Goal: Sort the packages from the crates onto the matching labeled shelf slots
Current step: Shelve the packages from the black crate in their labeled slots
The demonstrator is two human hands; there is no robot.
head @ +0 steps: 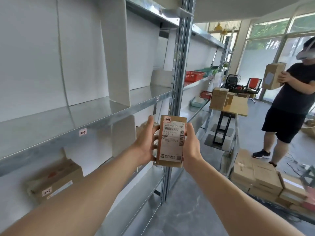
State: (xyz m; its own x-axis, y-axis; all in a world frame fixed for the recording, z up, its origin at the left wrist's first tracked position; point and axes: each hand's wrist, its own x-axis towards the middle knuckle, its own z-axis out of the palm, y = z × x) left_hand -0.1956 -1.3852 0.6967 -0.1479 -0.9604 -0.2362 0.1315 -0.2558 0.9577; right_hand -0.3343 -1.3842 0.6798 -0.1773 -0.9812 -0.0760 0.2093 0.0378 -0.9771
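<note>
I hold a small brown cardboard package (172, 142) upright in front of me, label side facing me, with a handwritten tag reading 1-4 at its top left. My left hand (146, 142) grips its left edge and my right hand (191, 145) grips its right edge. The metal shelf rack (105, 116) stands at my left, split by white dividers. A slot label (83, 132) reading 2-3 is stuck on the shelf's front lip. Another small label (157, 99) sits further along the same lip. A box marked 2-3 (56, 178) lies on the lower shelf.
Several cardboard boxes (259, 178) are stacked on the floor at the right. More boxes (228, 101) rest on a black stand. A person (293, 99) at the far right holds a box. Red (194, 76) and green baskets sit on farther shelves.
</note>
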